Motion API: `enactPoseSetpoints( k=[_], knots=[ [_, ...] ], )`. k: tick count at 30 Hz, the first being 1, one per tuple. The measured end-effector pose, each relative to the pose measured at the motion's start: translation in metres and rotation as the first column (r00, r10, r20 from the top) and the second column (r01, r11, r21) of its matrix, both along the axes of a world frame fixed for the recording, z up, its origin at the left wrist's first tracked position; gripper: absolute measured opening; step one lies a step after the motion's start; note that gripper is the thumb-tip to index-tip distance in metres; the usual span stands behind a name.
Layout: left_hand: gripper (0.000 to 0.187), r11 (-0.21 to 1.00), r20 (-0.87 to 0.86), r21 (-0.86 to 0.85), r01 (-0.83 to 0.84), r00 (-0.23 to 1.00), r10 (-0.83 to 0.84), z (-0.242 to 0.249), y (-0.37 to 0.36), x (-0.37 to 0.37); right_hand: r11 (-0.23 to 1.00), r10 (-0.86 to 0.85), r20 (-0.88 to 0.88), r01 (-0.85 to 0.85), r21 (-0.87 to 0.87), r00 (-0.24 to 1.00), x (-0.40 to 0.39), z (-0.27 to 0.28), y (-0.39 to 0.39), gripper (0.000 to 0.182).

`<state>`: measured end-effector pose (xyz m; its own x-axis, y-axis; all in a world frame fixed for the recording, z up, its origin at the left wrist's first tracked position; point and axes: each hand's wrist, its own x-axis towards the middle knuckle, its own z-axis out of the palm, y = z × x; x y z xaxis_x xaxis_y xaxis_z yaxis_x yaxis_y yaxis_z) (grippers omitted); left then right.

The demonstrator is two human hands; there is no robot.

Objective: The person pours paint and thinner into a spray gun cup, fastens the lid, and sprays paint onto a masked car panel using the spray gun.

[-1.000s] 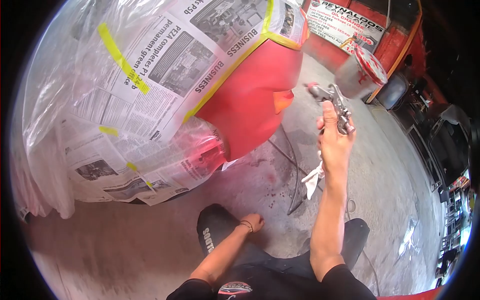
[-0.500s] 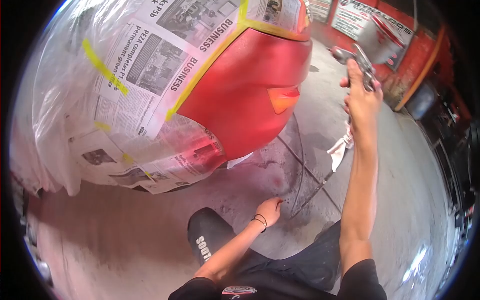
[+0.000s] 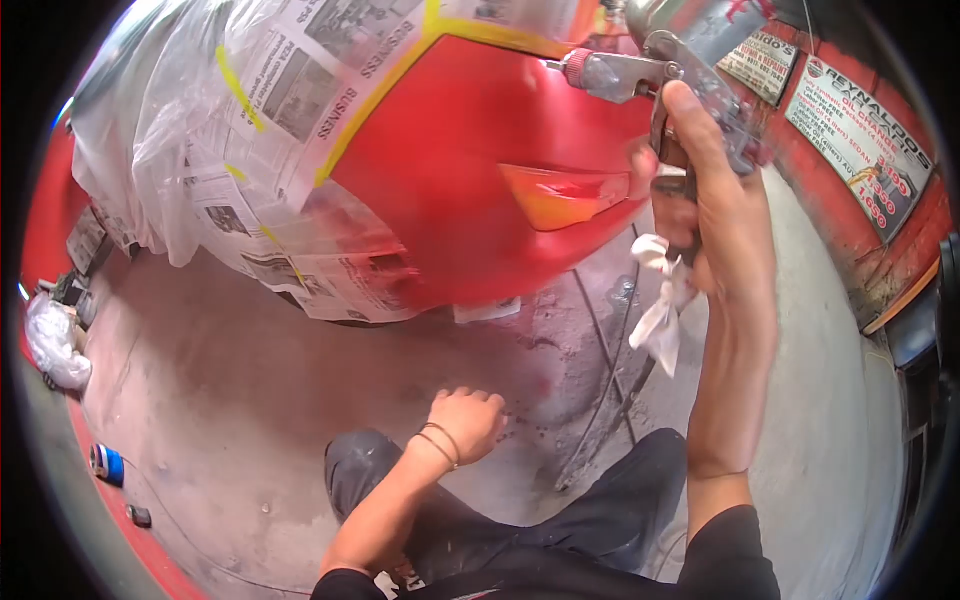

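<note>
My right hand [image 3: 725, 205] is wrapped around the handle of a metal spray gun [image 3: 618, 76], raised at the upper right. Its nozzle faces left, close to the red painted car bumper [image 3: 440, 170]. The paint cup [image 3: 695, 28] sits on top of the gun, cut off by the frame. A white cloth [image 3: 660, 315] hangs below the grip. An orange-red reflector [image 3: 560, 200] is set in the bumper. My left hand [image 3: 468, 425], a dark band at its wrist, hovers over my thigh in a loose fist, nothing visible in it.
Newspaper [image 3: 290, 95] edged with yellow tape [image 3: 335, 150] and plastic sheeting [image 3: 140, 150] cover the car beside the bumper. A dark hose [image 3: 600, 330] crosses the concrete floor [image 3: 220, 400]. At left lie a blue-banded can [image 3: 107, 465] and a plastic bag [image 3: 57, 342]. Signs [image 3: 855, 140] hang at right.
The spray gun has come nearer to the camera and the bumper, its nozzle now in front of the red panel. My left hand has shifted left. The view has turned somewhat right.
</note>
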<state>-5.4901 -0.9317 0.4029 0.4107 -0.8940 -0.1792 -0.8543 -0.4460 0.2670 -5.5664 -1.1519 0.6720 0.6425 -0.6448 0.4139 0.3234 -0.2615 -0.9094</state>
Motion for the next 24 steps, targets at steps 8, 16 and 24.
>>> enactPoseSetpoints(
  k=[8, 16, 24],
  knots=[
    [0.036, 0.994, -0.029, -0.092, -0.053, 0.998, 0.05, 0.008, -0.063, -0.065, 0.981, -0.194, -0.045, 0.195, 0.007, 0.98, -0.044, -0.012, -0.214, 0.04],
    [0.042, 0.993, 0.131, 0.018, -0.113, 0.985, 0.11, 0.083, -0.085, -0.156, 0.825, -0.561, -0.061, 0.551, -0.125, 0.826, -0.026, -0.052, -0.444, 0.041],
    [0.025, 0.876, -0.065, 0.382, 0.295, 0.954, -0.293, 0.035, -0.165, -0.176, 0.963, -0.257, 0.161, 0.267, -0.047, 0.953, -0.049, -0.104, -0.297, 0.038]
  ],
)
